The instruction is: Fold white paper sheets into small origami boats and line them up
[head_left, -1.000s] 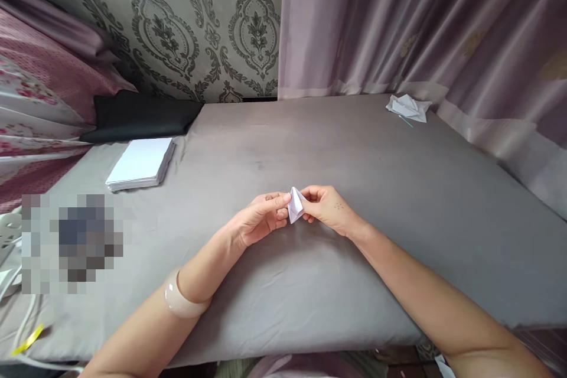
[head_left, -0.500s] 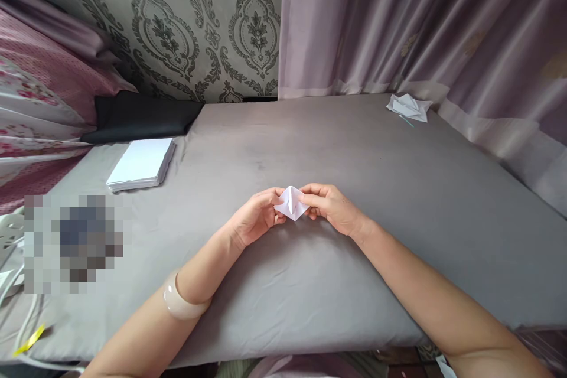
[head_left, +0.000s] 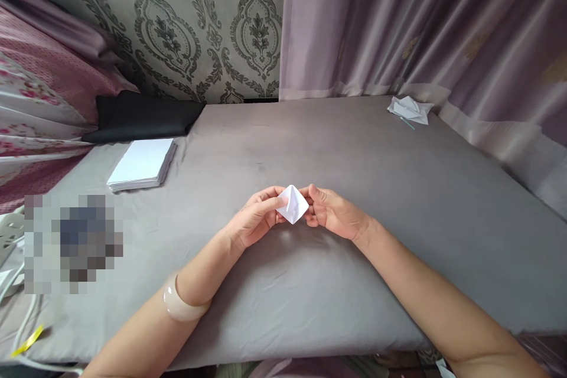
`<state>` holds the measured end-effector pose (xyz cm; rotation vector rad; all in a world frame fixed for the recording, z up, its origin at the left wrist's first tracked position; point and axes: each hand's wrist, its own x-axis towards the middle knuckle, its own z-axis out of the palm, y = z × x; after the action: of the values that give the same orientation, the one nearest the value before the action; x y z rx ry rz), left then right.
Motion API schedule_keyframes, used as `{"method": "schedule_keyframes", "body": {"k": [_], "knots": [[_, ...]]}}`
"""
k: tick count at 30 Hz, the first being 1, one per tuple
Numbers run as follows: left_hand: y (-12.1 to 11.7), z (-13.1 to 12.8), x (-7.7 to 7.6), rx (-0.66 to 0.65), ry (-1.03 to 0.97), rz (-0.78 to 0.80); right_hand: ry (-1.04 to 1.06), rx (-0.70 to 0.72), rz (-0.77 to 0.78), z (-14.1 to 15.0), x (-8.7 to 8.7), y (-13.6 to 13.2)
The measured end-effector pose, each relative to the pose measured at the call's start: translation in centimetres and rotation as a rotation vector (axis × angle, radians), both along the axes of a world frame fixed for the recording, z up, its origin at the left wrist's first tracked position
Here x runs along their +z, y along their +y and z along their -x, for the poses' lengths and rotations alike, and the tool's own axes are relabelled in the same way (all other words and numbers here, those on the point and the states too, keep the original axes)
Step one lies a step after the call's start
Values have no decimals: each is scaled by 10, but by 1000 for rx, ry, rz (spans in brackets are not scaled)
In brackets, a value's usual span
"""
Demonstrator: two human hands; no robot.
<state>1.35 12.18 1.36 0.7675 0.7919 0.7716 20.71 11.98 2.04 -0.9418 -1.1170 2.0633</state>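
Since it looks like thin folded paper [head_left: 298, 207], I'd rate it near weightless, dry, soft in the panels, stiffer along creases, easy to crush. Sits at frame centre, over the grey worktop [head_left: 283, 147]. My left grip [head_left: 257, 217] is clamped on its left side; right grip [head_left: 334, 212] is apart, thumb lifted, fingertip contact unclear. I'd pinch layered edges lightly. Diamond outline, corners up and down; no clear long axis, central crease roughly upright.
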Motion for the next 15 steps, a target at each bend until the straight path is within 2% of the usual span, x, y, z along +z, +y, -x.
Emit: {"method": "schedule_keyframes", "body": {"k": [10, 15], "knots": [[-1, -2, -2, -59, 56, -51, -240, -57, -129, 4, -7, -3], [2, -1, -5, -17, 121, -45, -283, -83, -106, 6, -7, -1]]}}
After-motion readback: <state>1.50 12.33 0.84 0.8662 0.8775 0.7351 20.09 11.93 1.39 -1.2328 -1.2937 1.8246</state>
